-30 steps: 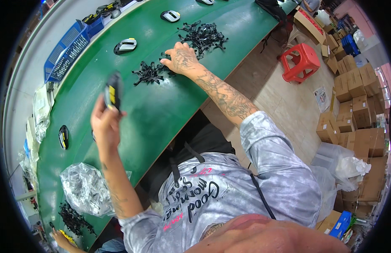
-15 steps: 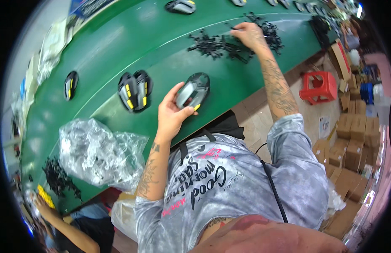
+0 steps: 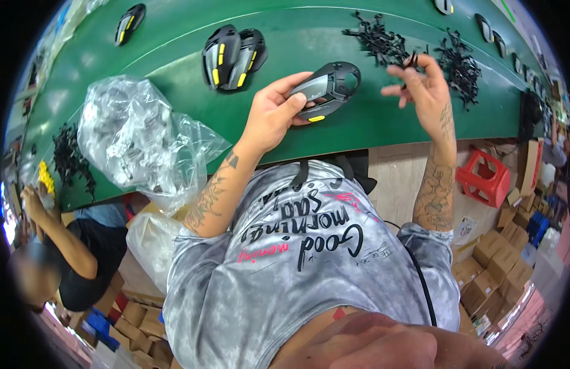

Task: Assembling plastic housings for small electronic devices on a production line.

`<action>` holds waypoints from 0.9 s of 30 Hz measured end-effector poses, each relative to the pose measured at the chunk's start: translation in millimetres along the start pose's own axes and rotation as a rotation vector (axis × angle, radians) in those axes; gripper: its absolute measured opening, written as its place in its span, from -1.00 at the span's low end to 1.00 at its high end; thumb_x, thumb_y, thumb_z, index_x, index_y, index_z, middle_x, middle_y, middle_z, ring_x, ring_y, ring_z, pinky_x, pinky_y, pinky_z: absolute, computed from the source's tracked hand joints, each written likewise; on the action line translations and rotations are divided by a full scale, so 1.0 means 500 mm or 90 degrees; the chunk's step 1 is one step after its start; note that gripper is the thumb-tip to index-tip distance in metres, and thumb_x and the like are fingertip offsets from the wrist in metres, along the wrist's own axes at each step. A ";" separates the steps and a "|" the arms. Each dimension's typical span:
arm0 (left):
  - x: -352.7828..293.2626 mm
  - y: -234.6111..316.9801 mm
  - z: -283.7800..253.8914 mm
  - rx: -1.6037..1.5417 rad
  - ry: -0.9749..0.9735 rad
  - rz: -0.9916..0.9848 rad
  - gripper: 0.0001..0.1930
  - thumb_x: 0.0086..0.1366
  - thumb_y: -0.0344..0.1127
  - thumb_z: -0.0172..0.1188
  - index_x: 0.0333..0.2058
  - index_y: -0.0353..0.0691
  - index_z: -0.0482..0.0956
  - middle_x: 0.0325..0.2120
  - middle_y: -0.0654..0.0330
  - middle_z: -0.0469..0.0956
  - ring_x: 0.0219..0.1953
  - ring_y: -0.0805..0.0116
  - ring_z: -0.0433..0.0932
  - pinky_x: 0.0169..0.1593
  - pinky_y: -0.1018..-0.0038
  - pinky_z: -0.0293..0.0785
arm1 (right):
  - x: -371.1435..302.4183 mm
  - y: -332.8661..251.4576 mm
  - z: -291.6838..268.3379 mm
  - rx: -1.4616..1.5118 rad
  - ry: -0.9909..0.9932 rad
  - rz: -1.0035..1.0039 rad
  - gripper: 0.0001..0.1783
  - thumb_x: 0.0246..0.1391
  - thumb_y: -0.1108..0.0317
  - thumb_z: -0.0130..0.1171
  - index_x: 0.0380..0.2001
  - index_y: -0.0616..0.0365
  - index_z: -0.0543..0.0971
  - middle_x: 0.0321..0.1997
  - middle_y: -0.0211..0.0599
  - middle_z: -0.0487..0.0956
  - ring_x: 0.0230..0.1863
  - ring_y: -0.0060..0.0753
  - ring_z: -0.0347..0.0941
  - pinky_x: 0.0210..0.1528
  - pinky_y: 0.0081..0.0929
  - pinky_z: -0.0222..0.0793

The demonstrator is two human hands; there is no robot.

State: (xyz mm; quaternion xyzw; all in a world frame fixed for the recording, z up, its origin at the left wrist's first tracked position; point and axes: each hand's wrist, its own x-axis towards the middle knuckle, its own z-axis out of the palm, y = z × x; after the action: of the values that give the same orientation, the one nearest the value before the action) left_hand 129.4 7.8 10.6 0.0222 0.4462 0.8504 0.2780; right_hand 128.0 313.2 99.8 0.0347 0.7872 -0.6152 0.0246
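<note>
My left hand (image 3: 271, 115) grips a black-and-grey hollow plastic shell (image 3: 312, 92) with a yellow strip, thumb on top and fingers at its far side. The shell is held tilted above the green table, its rounded open end to the right. To its right, my right hand (image 3: 430, 93) is raised, a small black plastic part (image 3: 412, 60) pinched between thumb and forefinger while the other fingers spread. That hand is apart from the shell. Near it lie a pile of small black plastic parts (image 3: 378, 40) and a second black pile (image 3: 460, 69) further right.
Two similar shells (image 3: 222, 56) lie side by side left of centre, another shell (image 3: 130, 24) beyond them. A clear plastic bag (image 3: 128, 132) rests at the table's left. A co-worker (image 3: 82, 258) sits at lower left. A red stool (image 3: 483, 178) and cardboard boxes (image 3: 491, 249) stand at right.
My right hand has come away from the black piles toward the shell, a small black part in its fingers. My left hand still holds the shell, now turned. The whole view has shifted.
</note>
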 end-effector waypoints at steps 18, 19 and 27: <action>0.032 0.016 -0.014 0.042 -0.101 -0.007 -0.30 0.25 -0.68 0.21 0.38 -0.39 0.27 0.16 0.01 0.51 0.09 0.34 0.59 0.16 0.41 0.62 | -0.040 -0.008 0.203 -0.236 -0.004 -0.102 -0.78 0.18 0.37 0.34 -0.13 0.21 0.74 -0.33 -0.28 0.66 -0.40 -0.51 0.48 -0.31 -0.54 0.39; 0.037 0.018 -0.015 0.049 -0.105 -0.004 -0.30 0.25 -0.68 0.21 0.38 -0.40 0.27 0.16 0.01 0.51 0.10 0.35 0.58 0.16 0.41 0.62 | -0.035 -0.007 0.205 -0.234 0.007 -0.112 -0.79 0.15 0.38 0.35 -0.15 0.21 0.74 -0.37 -0.26 0.64 -0.42 -0.47 0.47 -0.33 -0.50 0.39; 0.033 0.017 -0.011 0.079 -0.108 0.025 -0.36 0.34 -0.57 0.20 0.38 -0.36 0.28 0.08 0.13 0.54 0.00 0.47 0.57 0.08 0.49 0.63 | -0.037 -0.010 0.219 -0.337 0.056 -0.199 -0.80 0.11 0.42 0.38 -0.19 0.20 0.72 -0.39 -0.28 0.61 -0.39 -0.42 0.50 -0.30 -0.47 0.42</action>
State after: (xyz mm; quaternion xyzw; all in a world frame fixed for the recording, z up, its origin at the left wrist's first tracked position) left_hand 110.1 8.0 10.4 0.1200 0.4721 0.8216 0.2960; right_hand 145.3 205.4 79.6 -0.0677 0.9161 -0.3833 -0.0959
